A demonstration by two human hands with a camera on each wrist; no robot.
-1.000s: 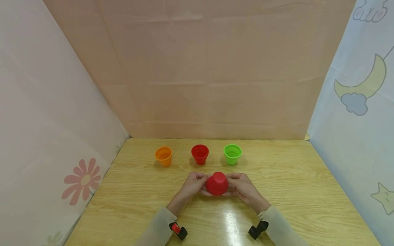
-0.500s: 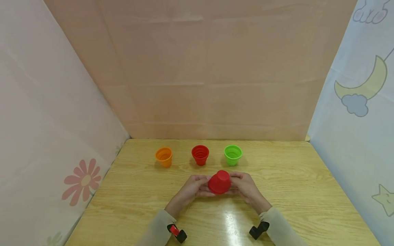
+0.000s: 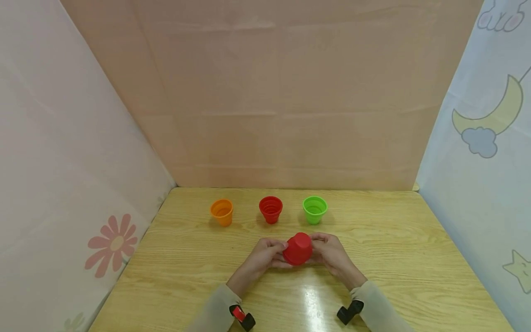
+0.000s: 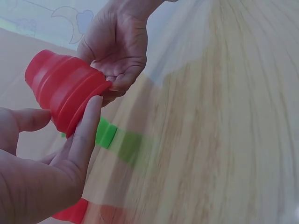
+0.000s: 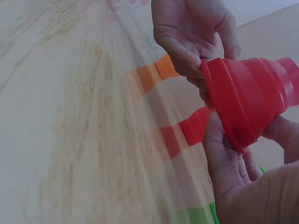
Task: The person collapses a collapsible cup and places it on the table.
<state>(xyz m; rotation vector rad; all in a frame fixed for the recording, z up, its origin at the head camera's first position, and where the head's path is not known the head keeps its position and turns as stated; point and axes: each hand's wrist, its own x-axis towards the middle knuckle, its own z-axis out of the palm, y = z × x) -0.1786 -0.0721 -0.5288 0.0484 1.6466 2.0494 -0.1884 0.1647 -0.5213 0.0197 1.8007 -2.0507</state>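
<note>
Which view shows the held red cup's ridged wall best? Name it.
The right wrist view: the red cup fills the frame, ridges and rim sharp. The left wrist view shows it smaller, part covered by fingers. The head view shows mainly its base.

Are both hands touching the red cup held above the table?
Touching. The left wrist view shows left hand fingers and right hand fingertips on the red cup rim.
</note>
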